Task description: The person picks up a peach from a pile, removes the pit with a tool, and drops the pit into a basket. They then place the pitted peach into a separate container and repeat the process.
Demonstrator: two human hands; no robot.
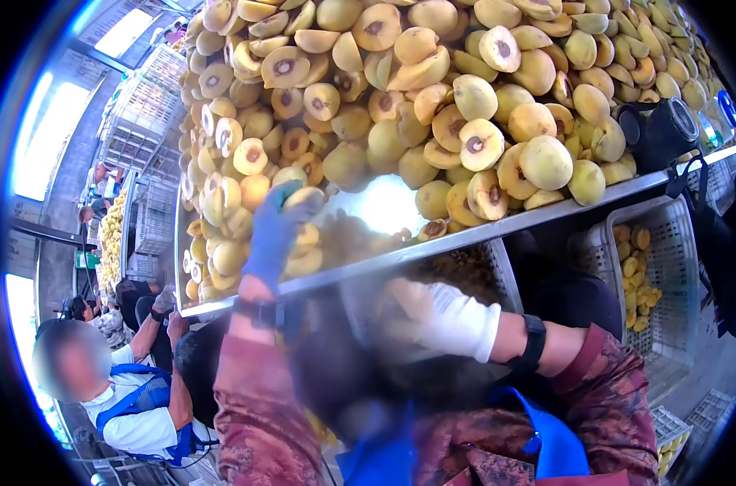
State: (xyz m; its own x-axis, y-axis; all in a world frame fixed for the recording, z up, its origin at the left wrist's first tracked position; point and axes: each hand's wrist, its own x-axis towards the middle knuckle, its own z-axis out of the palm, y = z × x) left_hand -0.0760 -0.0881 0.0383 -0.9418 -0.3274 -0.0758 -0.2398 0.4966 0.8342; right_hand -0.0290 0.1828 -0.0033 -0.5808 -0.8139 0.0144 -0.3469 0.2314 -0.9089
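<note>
A large heap of halved yellow fruit (481, 144), some cut faces showing brown centres, lies on a metal-edged table (465, 236). My left hand (280, 223), in a blue glove, reaches over the table edge with its fingers closed around a piece of fruit (305, 199) at the near side of the heap. My right hand (416, 312), in a white glove, is below the table edge, above the dark area near my lap. Motion blurs its fingers, and whether it holds anything cannot be made out.
A white crate (667, 271) with fruit pieces stands at the right below the table. Another crate (504, 274) is under the edge. A black container (658, 130) sits at the table's right. A co-worker in a blue apron (141, 397) sits at the left, near stacked crates (141, 105).
</note>
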